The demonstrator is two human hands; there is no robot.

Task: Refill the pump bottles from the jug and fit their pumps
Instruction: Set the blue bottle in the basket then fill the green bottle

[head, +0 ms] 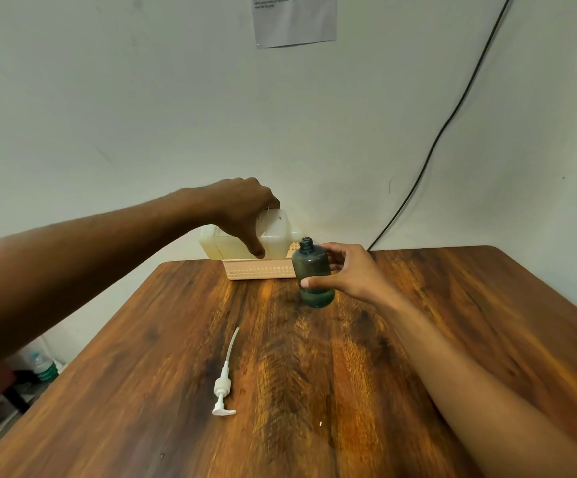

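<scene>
Left hand (242,208): fingers curled over the top edge of the jug (275,241), thumb pointing down its front face; grip confirmed. Right hand (345,270): thumb laid across the front of the green bottle (314,270), fingers wrapped round the far side; the bottle is held between them. The bottle stands upright on the table (435,322), neck open, no pump fitted, with some liquid in the bottom. The jug is translucent with yellowish contents and sits in the peach basket (259,271) at the table's far edge against the wall, its spout turned toward the bottle just beside it. One white pump (223,391) lies flat on the table, well apart from the bottle, dip tube pointing away from the person. A black cable (452,115) runs down the wall.
</scene>
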